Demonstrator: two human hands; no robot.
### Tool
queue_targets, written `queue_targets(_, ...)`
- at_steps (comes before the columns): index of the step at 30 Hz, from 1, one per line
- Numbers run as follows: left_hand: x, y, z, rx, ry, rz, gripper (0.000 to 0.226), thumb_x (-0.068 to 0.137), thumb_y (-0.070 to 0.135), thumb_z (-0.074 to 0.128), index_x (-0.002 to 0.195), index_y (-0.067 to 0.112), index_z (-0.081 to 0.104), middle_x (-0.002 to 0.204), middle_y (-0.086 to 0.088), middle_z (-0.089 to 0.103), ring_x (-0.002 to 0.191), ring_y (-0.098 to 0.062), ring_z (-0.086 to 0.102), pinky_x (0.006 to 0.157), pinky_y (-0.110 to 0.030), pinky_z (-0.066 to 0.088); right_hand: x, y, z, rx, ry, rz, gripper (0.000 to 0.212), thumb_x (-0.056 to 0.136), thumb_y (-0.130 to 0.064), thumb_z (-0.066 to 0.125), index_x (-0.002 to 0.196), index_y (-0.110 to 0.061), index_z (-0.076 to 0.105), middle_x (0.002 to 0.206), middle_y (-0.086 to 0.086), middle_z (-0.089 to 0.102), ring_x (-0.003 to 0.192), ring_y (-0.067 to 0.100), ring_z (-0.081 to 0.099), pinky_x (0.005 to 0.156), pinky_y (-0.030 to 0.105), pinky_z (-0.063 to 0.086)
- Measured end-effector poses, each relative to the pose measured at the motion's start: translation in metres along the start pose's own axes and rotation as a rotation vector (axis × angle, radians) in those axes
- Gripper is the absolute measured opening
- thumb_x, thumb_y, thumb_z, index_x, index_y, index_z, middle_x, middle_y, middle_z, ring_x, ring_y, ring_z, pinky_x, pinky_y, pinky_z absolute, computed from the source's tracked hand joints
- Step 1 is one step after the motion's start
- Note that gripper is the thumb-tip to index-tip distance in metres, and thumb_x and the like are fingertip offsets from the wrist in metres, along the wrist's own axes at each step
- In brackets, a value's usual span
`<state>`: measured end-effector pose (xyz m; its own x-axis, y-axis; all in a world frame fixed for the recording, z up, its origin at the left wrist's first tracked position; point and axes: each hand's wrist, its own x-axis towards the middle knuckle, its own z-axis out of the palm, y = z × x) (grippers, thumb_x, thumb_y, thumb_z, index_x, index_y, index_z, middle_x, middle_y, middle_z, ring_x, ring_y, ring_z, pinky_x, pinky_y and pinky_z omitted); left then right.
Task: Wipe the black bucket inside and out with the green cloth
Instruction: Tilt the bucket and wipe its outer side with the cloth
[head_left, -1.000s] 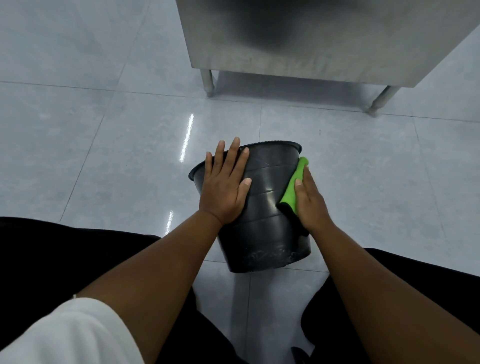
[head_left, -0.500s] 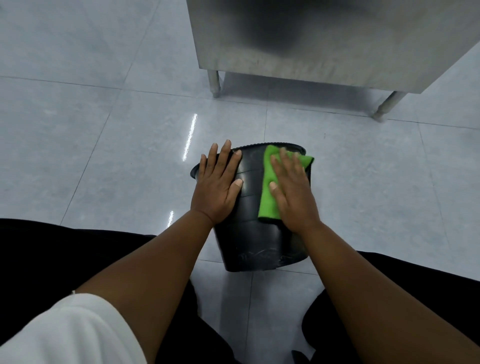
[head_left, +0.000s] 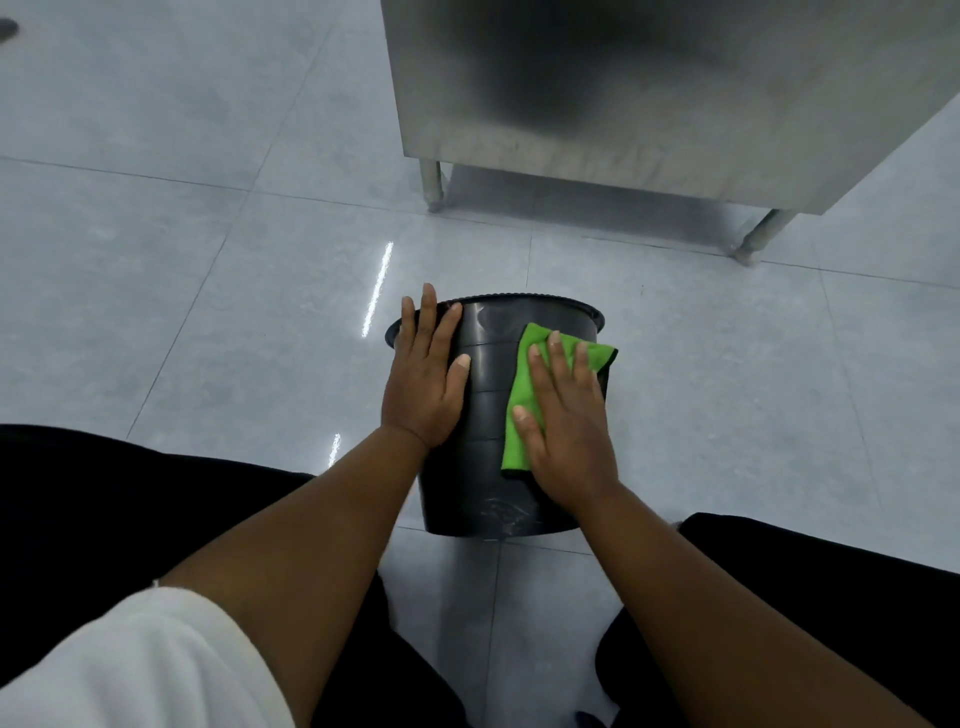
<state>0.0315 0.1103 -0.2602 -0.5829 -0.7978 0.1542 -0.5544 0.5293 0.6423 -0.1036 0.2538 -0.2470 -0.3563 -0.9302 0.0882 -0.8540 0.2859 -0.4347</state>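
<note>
Right now your left hand (head_left: 423, 382) lies flat on the near-left outer wall of the black bucket (head_left: 485, 415), fingers straight and close together, tips reaching up to the rim, thumb stretched toward the middle of the wall. It grips nothing — the palm simply presses on the plastic. Your right hand (head_left: 569, 431) is also open and flat, fingers slightly spread, pinning the green cloth (head_left: 522, 384) against the near-right wall; the cloth shows beyond your fingertips and along the thumb side, hanging down about halfway. Both forearms reach forward from the lower corners, wrists roughly straight, a white sleeve (head_left: 130, 670) at your left upper arm. The bucket stands upright on the grey tiled floor (head_left: 208, 312) between your knees — just in front of a stainless steel cabinet (head_left: 649, 88) on legs.
</note>
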Motion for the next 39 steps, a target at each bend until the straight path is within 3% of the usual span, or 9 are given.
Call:
queue_targets(5, -0.016, 0.054, 0.011, -0.029, 0.1, -0.248, 0.071, 0.097, 0.038, 0.038, 0.154, 0.005, 0.012, 0.164, -0.009, -0.004, 0.152, -0.02, -0.005, 0.124, -0.039, 0.0, 0.0, -0.01, 0.01, 0.069, 0.03, -0.006, 0.064, 0.098, -0.039, 0.036, 0.156, -0.022, 0.015, 0.166, 0.0, 0.004, 0.153, 0.024, -0.007, 0.123, 0.051, 0.008)
queue_targets(10, -0.019, 0.03, 0.017, 0.018, 0.088, -0.197, 0.075, 0.096, 0.049, 0.028, 0.155, 0.008, 0.007, 0.165, -0.008, -0.004, 0.152, -0.021, -0.006, 0.124, -0.041, 0.0, 0.0, 0.002, 0.015, 0.269, 0.09, 0.102, 0.063, 0.098, -0.042, 0.035, 0.155, -0.022, 0.015, 0.165, -0.003, 0.002, 0.153, 0.02, -0.006, 0.125, 0.041, 0.006)
queue_targets(15, -0.018, -0.004, 0.007, -0.116, 0.081, -0.192, 0.074, 0.096, 0.048, 0.028, 0.155, 0.012, 0.002, 0.164, -0.005, -0.008, 0.152, -0.019, -0.009, 0.124, -0.04, 0.003, 0.001, 0.014, 0.018, 0.443, 0.006, 0.379, 0.065, 0.098, -0.053, 0.025, 0.155, -0.032, 0.0, 0.165, -0.009, -0.002, 0.152, 0.019, -0.008, 0.124, 0.049, 0.011)
queue_targets(19, -0.02, -0.015, 0.009, -0.261, 0.038, -0.205, 0.076, 0.094, 0.051, 0.026, 0.155, 0.014, -0.002, 0.165, -0.002, -0.009, 0.151, -0.012, -0.007, 0.119, -0.017, 0.001, 0.0, 0.007, 0.012, 0.276, 0.061, 0.229, 0.071, 0.096, -0.053, 0.027, 0.156, -0.022, 0.003, 0.166, 0.0, -0.003, 0.153, 0.024, -0.011, 0.124, 0.048, 0.007)
queue_targets(22, -0.023, -0.012, 0.018, -0.326, 0.01, -0.253, 0.073, 0.095, 0.049, 0.025, 0.155, 0.017, -0.002, 0.165, 0.0, -0.006, 0.151, -0.008, -0.001, 0.122, -0.025, 0.008, -0.008, 0.005, 0.004, 0.106, 0.095, 0.138, 0.071, 0.096, -0.049, 0.032, 0.156, -0.017, 0.009, 0.166, 0.006, -0.002, 0.152, 0.028, -0.011, 0.124, 0.048, 0.005)
queue_targets(27, -0.01, 0.03, 0.031, -0.234, 0.123, -0.255, 0.066, 0.096, 0.029, 0.03, 0.154, 0.005, 0.008, 0.164, -0.01, 0.002, 0.152, -0.02, 0.001, 0.124, -0.04, 0.009, -0.015, 0.006, -0.001, -0.113, 0.024, -0.013, 0.066, 0.098, -0.045, 0.035, 0.155, -0.02, 0.016, 0.165, 0.008, 0.004, 0.152, 0.033, -0.006, 0.123, 0.053, 0.006)
queue_targets(31, -0.006, 0.038, 0.039, -0.191, 0.119, -0.235, 0.068, 0.097, 0.04, 0.024, 0.154, 0.008, 0.007, 0.164, -0.011, -0.001, 0.152, -0.023, -0.004, 0.124, -0.045, 0.009, -0.015, 0.002, 0.003, -0.233, -0.004, -0.248, 0.056, 0.1, -0.044, 0.037, 0.152, -0.025, 0.03, 0.163, 0.001, 0.017, 0.152, 0.033, 0.003, 0.122, 0.056, 0.007)
queue_targets(34, -0.003, 0.04, 0.04, -0.142, 0.104, -0.224, 0.071, 0.095, 0.043, 0.022, 0.154, 0.007, 0.007, 0.164, -0.012, -0.001, 0.152, -0.024, -0.003, 0.124, -0.046, 0.009, -0.019, 0.01, 0.005, -0.097, 0.031, -0.105, 0.055, 0.099, -0.042, 0.037, 0.152, -0.029, 0.028, 0.164, -0.004, 0.012, 0.153, 0.027, -0.001, 0.123, 0.049, 0.003)
queue_targets(39, -0.002, 0.044, 0.041, -0.102, 0.09, -0.214, 0.072, 0.095, 0.045, 0.021, 0.154, 0.005, 0.007, 0.164, -0.013, -0.001, 0.152, -0.026, -0.002, 0.123, -0.046, 0.009, -0.026, 0.025, 0.008, 0.419, 0.156, 0.408, 0.059, 0.101, -0.041, 0.024, 0.155, -0.024, 0.008, 0.166, -0.004, 0.001, 0.153, 0.012, -0.001, 0.125, 0.039, 0.007)
